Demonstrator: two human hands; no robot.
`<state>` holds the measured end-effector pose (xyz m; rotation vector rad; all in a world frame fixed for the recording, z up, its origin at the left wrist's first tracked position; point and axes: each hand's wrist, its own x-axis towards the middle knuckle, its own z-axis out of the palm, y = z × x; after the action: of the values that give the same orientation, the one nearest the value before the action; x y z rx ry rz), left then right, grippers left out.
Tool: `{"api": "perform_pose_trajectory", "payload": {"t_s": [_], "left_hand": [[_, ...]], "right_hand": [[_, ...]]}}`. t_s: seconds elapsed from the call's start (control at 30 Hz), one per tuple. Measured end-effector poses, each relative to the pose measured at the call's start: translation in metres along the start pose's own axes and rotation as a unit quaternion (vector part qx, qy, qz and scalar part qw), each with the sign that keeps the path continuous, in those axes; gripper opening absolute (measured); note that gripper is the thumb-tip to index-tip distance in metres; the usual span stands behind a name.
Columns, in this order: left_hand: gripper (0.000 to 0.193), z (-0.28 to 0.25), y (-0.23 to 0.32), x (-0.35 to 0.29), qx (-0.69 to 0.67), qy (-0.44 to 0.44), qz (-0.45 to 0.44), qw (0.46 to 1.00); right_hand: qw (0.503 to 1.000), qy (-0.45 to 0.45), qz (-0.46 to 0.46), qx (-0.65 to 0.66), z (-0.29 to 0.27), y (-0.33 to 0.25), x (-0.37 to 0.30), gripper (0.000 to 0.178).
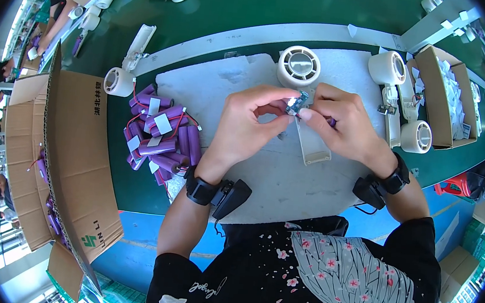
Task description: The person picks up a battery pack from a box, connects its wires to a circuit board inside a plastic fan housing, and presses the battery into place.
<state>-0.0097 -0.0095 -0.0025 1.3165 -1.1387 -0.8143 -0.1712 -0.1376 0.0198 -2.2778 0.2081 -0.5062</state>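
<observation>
My left hand (245, 125) pinches a small blue-green circuit board (296, 103) between thumb and fingers. My right hand (347, 123) is closed just beside it, its thumb close against the board's lower right edge. A bit of purple, seemingly a battery cell (331, 123), shows between the right fingers; the rest of it is hidden. Under both hands a white handheld fan lies on the pale grey work mat (250, 187). Its round head (298, 67) points away from me, and its open handle shell (314, 149) extends toward me.
Purple battery cells (165, 132) with red wires are heaped left of the mat. A large cardboard box (88, 148) stands farther left. Several white fans (416, 137) lie at the right, by a carton of small white parts (442, 106). Another person (51, 10) works at the far left.
</observation>
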Motion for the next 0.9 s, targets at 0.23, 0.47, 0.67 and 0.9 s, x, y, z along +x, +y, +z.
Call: {"api": "perform_pose_trajectory", "payload": {"t_s": [0.23,0.47,0.67,0.9], "left_hand": [[0.043,-0.001,0.0,-0.003,0.055,-0.017,0.012,0.998],[0.039,0.004,-0.002,-0.003,0.054,0.001,0.011,0.998],[0.031,0.004,-0.004,-0.005,0.074,0.018,0.027,0.997],[0.027,0.004,-0.004,-0.003,0.084,0.033,0.044,0.995]], "right_hand": [[0.995,0.086,0.043,-0.011,0.01,-0.013,0.005,0.025],[0.995,0.083,-0.002,-0.061,0.01,-0.001,-0.002,0.034],[0.994,0.084,0.009,-0.068,0.012,0.003,-0.002,0.036],[0.989,0.117,-0.025,-0.082,0.015,0.006,0.002,0.039]]}}
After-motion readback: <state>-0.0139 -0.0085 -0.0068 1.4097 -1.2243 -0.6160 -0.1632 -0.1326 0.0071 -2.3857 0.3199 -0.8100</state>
